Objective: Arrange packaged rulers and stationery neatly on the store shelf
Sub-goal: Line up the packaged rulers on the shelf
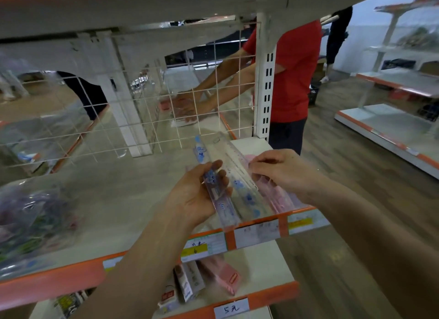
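Left hand (197, 200) grips blue ruler pack (237, 183) mid-length, above shelf (142, 176) front; right hand (282, 174) pinches its right edge. Long axis front-to-back; pink packs (280, 200) lie just right, roughly parallel

Both bare forearms reached in from the frame's lower edge, the left from 7 o'clock and the right from 4 o'clock, wrists nearly straight. The left hand (197, 195) gripped the ruler packet (237, 188), its thumb and fingers curled round the near end. At its 2 o'clock the right hand (282, 174), knuckles upward, pinched the packet's far edge with bent fingertips (253, 167).
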Demonstrator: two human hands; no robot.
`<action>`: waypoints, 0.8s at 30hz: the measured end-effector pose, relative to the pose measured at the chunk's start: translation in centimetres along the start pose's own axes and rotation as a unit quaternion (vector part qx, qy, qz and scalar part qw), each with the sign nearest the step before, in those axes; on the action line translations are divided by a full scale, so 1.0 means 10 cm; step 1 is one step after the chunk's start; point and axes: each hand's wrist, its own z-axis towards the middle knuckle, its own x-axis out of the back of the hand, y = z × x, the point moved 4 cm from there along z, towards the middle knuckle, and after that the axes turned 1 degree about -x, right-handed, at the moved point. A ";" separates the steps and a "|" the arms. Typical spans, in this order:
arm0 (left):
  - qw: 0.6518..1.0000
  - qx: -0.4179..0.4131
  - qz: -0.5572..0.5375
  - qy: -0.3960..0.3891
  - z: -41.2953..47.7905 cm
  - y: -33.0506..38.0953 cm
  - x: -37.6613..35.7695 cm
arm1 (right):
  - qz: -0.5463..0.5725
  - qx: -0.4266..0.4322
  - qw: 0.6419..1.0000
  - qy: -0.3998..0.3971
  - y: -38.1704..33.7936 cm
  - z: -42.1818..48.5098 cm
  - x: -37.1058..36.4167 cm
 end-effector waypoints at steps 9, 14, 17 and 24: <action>0.999 -0.001 0.039 -0.030 -0.02 -0.13 -0.32 | 0.051 -0.033 0.997 -0.047 0.10 -0.14 0.07; 0.998 -0.007 0.059 -0.024 -0.06 -0.14 -0.40 | 0.014 0.013 0.999 -0.031 0.09 -0.17 0.12; 0.998 -0.003 0.064 -0.019 -0.04 -0.16 -0.41 | 0.001 0.032 0.999 -0.032 0.07 -0.17 0.08; 0.999 0.011 0.035 -0.024 0.01 -0.11 -0.21 | 0.002 -0.035 0.996 0.076 0.20 0.02 0.57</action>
